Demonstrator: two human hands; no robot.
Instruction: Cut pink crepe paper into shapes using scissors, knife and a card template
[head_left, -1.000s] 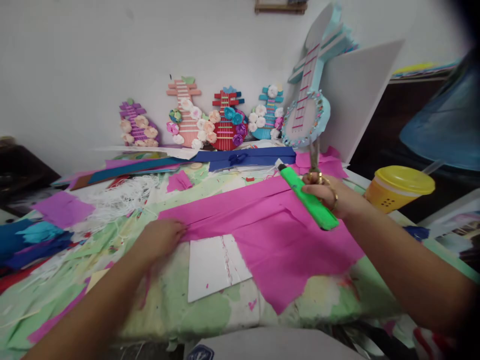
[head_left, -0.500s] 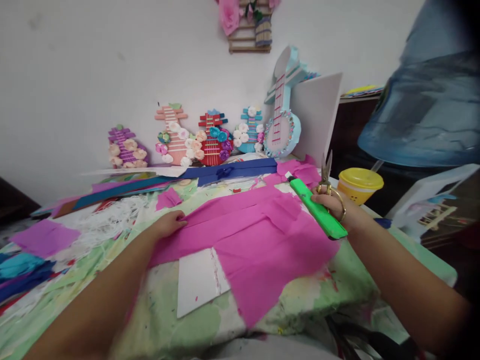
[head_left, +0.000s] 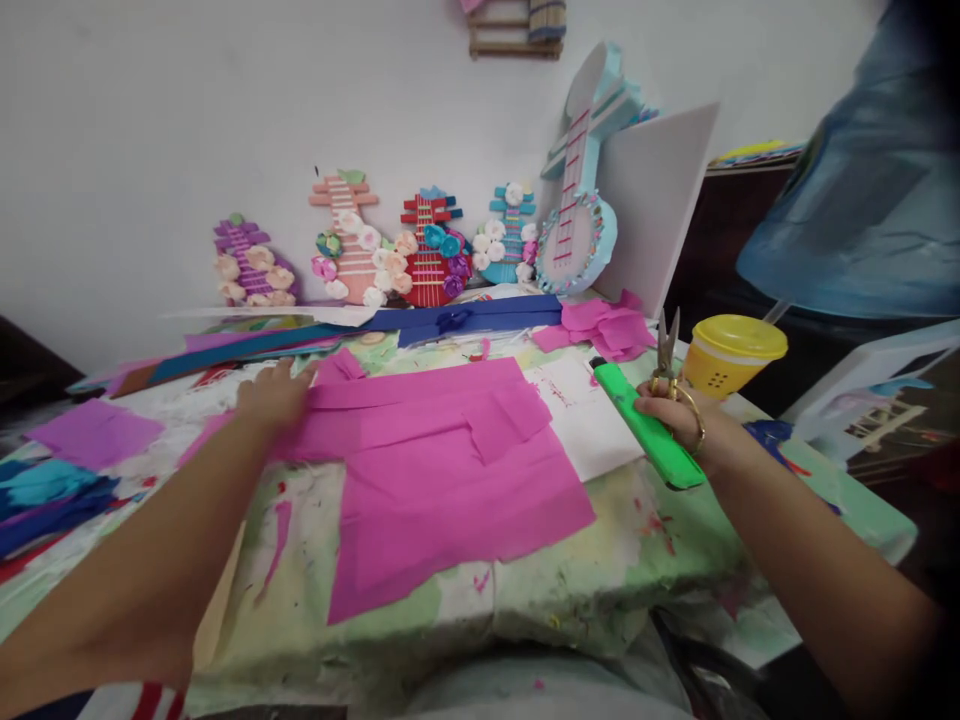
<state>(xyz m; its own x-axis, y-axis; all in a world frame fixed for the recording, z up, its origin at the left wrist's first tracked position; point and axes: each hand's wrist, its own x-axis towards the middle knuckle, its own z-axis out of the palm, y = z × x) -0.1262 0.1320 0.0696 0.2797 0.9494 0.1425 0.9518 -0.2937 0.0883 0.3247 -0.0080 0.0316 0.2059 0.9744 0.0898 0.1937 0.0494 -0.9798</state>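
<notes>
Pink crepe paper [head_left: 450, 500] lies in overlapping sheets and folded strips in the middle of the table. My left hand [head_left: 274, 395] rests on its left part, fingers spread and slightly blurred. Closed around a green utility knife [head_left: 641, 420] and a pair of scissors [head_left: 667, 350] is my right hand [head_left: 686, 425], held over the right side of the table. The scissors point up with blades a little apart, and a gold handle loop shows at the fingers. A white board [head_left: 592, 430] sticks out from under the paper, near the knife.
Flower-trimmed toy instruments [head_left: 435, 250] and a larger pale blue one [head_left: 577, 220] stand along the wall. A yellow-lidded tub [head_left: 735, 350] and a big water bottle [head_left: 862, 220] are at the right. Blue strips [head_left: 480, 318], pink scraps [head_left: 611, 325] and purple paper [head_left: 97, 432] lie around.
My left hand has moved left and its fingers have spread from a pinch. The pink paper has shifted left, uncovering the white board on the right. My right hand keeps both tools.
</notes>
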